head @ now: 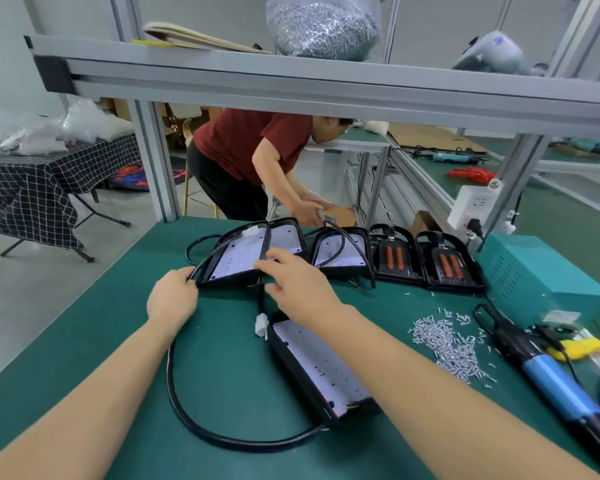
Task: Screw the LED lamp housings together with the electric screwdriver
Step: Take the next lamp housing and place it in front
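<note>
A black LED lamp housing (238, 258) with a white board lies tilted at the middle of the green bench. My left hand (172, 299) grips its near left corner. My right hand (298, 289) holds its near right edge, fingers over the board. A second housing (312, 372) lies closer, under my right forearm, with a black cable (187, 417) looping to the left. Another board housing (340, 254) and two back shells with orange cells (392, 258) (449, 265) stand in a row behind. The blue electric screwdriver (548, 379) lies at the right beside a pile of screws (444, 344).
A teal power box (534, 271) sits at the right edge with a white socket strip (471, 202) above it. A person in a red shirt (257, 143) bends over beyond the bench. An aluminium shelf beam (291, 81) crosses overhead, carrying a bag of screws (321, 26).
</note>
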Available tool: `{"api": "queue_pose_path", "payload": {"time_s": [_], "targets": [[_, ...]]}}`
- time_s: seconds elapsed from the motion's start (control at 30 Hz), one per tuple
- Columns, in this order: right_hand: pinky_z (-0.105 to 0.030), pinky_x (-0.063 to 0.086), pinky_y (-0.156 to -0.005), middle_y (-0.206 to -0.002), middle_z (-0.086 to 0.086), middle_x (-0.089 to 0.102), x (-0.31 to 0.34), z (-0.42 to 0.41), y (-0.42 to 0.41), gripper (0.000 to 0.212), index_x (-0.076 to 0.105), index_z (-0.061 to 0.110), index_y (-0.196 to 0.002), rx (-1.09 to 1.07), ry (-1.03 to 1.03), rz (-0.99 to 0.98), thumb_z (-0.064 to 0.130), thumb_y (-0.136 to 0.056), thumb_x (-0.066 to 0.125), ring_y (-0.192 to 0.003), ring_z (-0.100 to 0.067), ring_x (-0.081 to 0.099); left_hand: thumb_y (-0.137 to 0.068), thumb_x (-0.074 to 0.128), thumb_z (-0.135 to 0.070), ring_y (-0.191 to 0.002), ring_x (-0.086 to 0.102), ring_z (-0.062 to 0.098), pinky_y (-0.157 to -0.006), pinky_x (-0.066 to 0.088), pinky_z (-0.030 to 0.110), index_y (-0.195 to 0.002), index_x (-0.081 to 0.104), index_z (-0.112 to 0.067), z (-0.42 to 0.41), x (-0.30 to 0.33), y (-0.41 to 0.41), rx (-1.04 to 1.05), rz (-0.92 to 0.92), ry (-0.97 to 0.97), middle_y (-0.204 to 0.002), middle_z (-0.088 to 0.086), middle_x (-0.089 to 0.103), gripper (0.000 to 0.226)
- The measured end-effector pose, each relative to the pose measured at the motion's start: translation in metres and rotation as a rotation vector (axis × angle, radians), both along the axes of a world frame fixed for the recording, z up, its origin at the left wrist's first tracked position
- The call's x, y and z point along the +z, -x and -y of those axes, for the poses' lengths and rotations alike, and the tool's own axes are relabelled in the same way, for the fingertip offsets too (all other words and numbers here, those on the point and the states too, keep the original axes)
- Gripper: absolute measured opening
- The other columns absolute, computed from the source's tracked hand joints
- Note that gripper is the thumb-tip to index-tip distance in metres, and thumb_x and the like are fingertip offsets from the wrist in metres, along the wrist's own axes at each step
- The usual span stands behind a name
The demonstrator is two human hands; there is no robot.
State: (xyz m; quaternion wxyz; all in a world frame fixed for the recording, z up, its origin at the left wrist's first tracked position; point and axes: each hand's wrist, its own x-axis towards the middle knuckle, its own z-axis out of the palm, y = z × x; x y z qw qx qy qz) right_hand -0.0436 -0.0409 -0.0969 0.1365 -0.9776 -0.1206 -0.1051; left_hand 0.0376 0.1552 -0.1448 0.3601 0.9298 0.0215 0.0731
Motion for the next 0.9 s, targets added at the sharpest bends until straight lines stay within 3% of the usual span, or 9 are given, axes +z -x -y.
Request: {"api": "queue_pose_path", "payload": {"time_s": [0.13, 0.2, 0.27, 0.37, 0.43, 0.5, 0.6, 0.73, 0.9], "targets": [[-0.031, 0.039, -0.093, -0.144, 0.002, 0.042, -0.004, 0.036, 0.046, 0.048, 0.043, 0.025, -0.145, -0.183, -0.149, -0.063, 0.022, -0.098, 0.051, -0.122, -0.021, 0.049, -0.086, 0.038, 0.003, -0.085, 0.054, 0.039, -0.073, 0.046, 0.042, -0.092, 0.057, -0.005, -0.006, 0.004, 0.003, -0.052, -0.008, 0.02, -0.098, 0.027, 0.061, 0.022], [-0.031, 0.039, -0.095, -0.144, 0.0, 0.043, -0.007, 0.055, 0.073, 0.05, 0.038, 0.026, -0.147, -0.299, -0.204, -0.143, 0.031, -0.098, 0.051, -0.122, -0.021, 0.05, -0.09, 0.042, -0.002, -0.109, 0.046, 0.039, -0.09, 0.04, 0.046, -0.12, 0.054, -0.006, -0.006, 0.008, 0.01, -0.022, 0.0, -0.029, -0.129, 0.026, 0.048, 0.032], [-0.032, 0.041, -0.098, -0.141, -0.002, 0.046, -0.011, 0.069, 0.1, 0.055, 0.035, 0.027, -0.148, -0.388, -0.25, -0.24, 0.038, -0.097, 0.051, -0.122, -0.022, 0.051, -0.093, 0.046, -0.008, -0.125, 0.034, 0.037, -0.102, 0.029, 0.047, -0.138, 0.044, -0.01, -0.003, 0.015, 0.029, 0.032, 0.121, -0.107, -0.14, 0.02, 0.04, 0.045], [-0.032, 0.041, -0.097, -0.134, 0.0, 0.054, -0.018, 0.078, 0.137, 0.054, 0.036, 0.029, -0.146, -0.445, -0.277, -0.35, 0.043, -0.096, 0.05, -0.118, -0.022, 0.053, -0.094, 0.047, -0.017, -0.102, 0.048, 0.031, -0.083, 0.04, 0.041, -0.104, 0.063, -0.017, 0.014, 0.026, 0.079, -0.047, 0.338, 0.04, -0.104, 0.008, 0.06, 0.018], [-0.031, 0.043, -0.092, -0.125, 0.0, 0.061, -0.023, 0.078, 0.154, 0.044, 0.045, 0.03, -0.139, -0.452, -0.307, -0.367, 0.038, -0.097, 0.05, -0.112, -0.023, 0.056, -0.094, 0.046, -0.036, -0.08, 0.055, 0.023, -0.067, 0.04, 0.032, -0.082, 0.059, -0.025, 0.031, 0.028, 0.117, -0.191, 0.153, 0.13, -0.078, -0.006, 0.061, 0.021], [-0.032, 0.046, -0.085, -0.109, -0.001, 0.067, -0.027, 0.076, 0.165, 0.031, 0.054, 0.028, -0.126, -0.449, -0.381, -0.334, 0.032, -0.096, 0.05, -0.099, -0.022, 0.059, -0.091, 0.046, -0.05, -0.075, 0.058, 0.015, -0.066, 0.042, 0.03, -0.096, 0.057, -0.03, 0.05, 0.026, 0.148, -0.311, -0.114, 0.225, -0.082, -0.007, 0.064, 0.023], [-0.03, 0.047, -0.077, -0.093, 0.003, 0.066, -0.033, 0.073, 0.18, 0.027, 0.056, 0.032, -0.121, -0.472, -0.451, -0.285, 0.03, -0.094, 0.052, -0.085, -0.02, 0.059, -0.091, 0.058, -0.036, -0.076, 0.063, 0.016, -0.065, 0.048, 0.03, -0.12, 0.045, -0.027, 0.077, 0.021, 0.172, -0.373, -0.387, 0.555, -0.097, 0.006, 0.066, 0.033], [-0.03, 0.05, -0.079, -0.095, 0.005, 0.068, -0.039, 0.075, 0.198, 0.03, 0.056, 0.033, -0.121, -0.486, -0.535, -0.274, 0.033, -0.091, 0.056, -0.082, -0.016, 0.06, -0.09, 0.057, -0.004, -0.082, 0.068, 0.019, -0.063, 0.05, 0.029, -0.124, 0.049, -0.02, 0.1, 0.014, 0.178, -0.346, -0.448, 0.821, -0.102, 0.005, 0.071, 0.038], [-0.023, 0.048, -0.082, -0.094, 0.011, 0.067, -0.038, 0.09, 0.21, 0.031, 0.06, 0.031, -0.122, -0.436, -0.588, -0.304, 0.036, -0.092, 0.059, -0.081, -0.006, 0.06, -0.09, 0.059, -0.007, -0.088, 0.067, 0.02, -0.071, 0.052, 0.033, -0.132, 0.044, -0.021, 0.101, 0.012, 0.169, -0.325, -0.469, 0.747, -0.106, 0.003, 0.069, 0.047]]}}
